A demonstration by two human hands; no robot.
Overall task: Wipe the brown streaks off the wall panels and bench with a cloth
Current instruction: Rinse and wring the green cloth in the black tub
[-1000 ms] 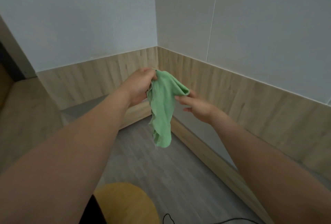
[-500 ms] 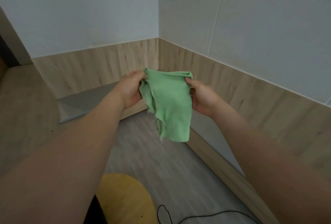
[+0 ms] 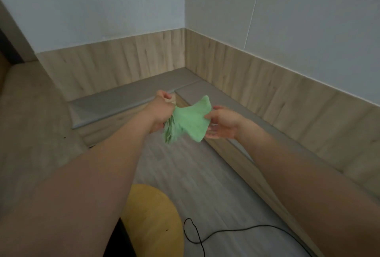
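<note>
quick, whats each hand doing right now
Left hand: grips the bunched end of the soft green fabric cloth.
Right hand: pinches the cloth's other edge.

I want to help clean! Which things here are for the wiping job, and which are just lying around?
For the job: green cloth, left hand, right hand, wall panels, bench.
Just lying about: yellow stool, black cable.

head view | faces forward-down | room corner (image 3: 185, 67) | close
</note>
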